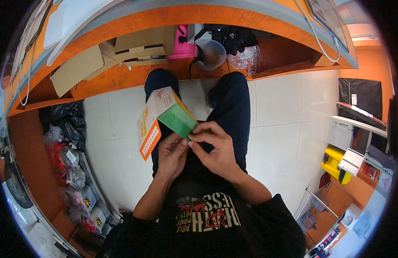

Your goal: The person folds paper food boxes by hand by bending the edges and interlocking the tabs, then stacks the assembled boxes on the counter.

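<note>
A small printed cardboard box point(162, 105) rests tilted over my lap, with a pale top, a green end and an orange-edged side. My left hand point(172, 155) pinches the lower corner of the green end between thumb and fingers. From the other side, my right hand point(216, 148) closes thumb and fingertips on the same corner. The two thumbs nearly meet there. What exactly lies between the fingertips is too small to make out.
Ahead is an orange desk point(216, 15) whose shelf holds flattened cardboard point(141, 43), a clear plastic cup point(212, 56) and black straps. Black bags point(68, 122) and wrapped goods stand at left. A yellow container point(335, 163) sits at right.
</note>
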`<act>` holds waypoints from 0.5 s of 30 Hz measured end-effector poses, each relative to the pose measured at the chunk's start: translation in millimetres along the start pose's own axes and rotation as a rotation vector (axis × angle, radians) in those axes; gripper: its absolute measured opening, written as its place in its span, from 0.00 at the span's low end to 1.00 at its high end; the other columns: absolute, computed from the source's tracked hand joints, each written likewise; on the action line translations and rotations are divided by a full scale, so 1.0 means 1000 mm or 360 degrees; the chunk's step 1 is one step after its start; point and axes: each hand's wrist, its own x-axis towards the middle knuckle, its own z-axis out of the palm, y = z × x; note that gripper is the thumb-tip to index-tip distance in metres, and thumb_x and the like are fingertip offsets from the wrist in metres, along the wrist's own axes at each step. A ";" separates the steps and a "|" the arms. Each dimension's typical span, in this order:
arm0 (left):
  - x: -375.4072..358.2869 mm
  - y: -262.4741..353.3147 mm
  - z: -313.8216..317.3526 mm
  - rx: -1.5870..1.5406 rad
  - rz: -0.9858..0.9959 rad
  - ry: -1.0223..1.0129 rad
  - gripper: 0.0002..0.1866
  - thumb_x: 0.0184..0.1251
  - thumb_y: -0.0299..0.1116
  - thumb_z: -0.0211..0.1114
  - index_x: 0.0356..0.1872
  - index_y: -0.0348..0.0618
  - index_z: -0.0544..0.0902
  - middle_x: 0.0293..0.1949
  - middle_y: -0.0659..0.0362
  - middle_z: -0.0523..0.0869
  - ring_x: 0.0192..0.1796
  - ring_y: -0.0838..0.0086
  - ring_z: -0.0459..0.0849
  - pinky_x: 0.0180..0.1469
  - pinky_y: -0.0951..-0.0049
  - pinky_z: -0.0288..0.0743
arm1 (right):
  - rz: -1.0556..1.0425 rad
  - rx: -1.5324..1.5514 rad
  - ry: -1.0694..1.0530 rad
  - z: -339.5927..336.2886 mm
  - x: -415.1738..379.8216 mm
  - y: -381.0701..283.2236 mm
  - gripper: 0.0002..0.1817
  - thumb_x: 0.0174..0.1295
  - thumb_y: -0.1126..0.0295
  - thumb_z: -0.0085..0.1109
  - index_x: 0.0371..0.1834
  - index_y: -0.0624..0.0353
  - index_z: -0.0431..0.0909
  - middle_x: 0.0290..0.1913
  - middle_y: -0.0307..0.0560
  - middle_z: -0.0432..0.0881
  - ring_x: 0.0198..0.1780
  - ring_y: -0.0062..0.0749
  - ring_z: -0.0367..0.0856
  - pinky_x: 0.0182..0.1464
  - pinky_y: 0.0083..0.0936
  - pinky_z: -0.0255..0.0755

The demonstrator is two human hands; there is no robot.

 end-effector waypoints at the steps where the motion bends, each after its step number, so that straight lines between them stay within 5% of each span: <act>1: 0.000 0.000 -0.001 -0.0017 0.0004 -0.0027 0.19 0.73 0.24 0.60 0.62 0.35 0.76 0.58 0.53 0.82 0.61 0.72 0.79 0.66 0.68 0.72 | 0.0001 0.0022 -0.0004 0.001 -0.001 0.003 0.07 0.54 0.79 0.68 0.37 0.63 0.85 0.46 0.47 0.79 0.46 0.39 0.80 0.47 0.32 0.77; 11: -0.006 0.017 0.025 -0.0189 0.0002 0.0138 0.18 0.77 0.23 0.51 0.65 0.30 0.71 0.60 0.51 0.79 0.61 0.68 0.80 0.65 0.67 0.75 | -0.0554 -0.0808 0.0073 0.002 0.008 -0.011 0.09 0.49 0.79 0.69 0.35 0.61 0.84 0.52 0.47 0.80 0.51 0.46 0.79 0.50 0.35 0.76; 15: -0.009 0.022 0.028 -0.0138 0.0019 0.0194 0.21 0.76 0.24 0.51 0.67 0.31 0.68 0.62 0.50 0.78 0.62 0.66 0.79 0.65 0.65 0.74 | -0.0593 -0.0515 0.0057 0.003 0.011 0.002 0.09 0.48 0.79 0.69 0.34 0.62 0.83 0.55 0.49 0.80 0.56 0.51 0.78 0.54 0.39 0.76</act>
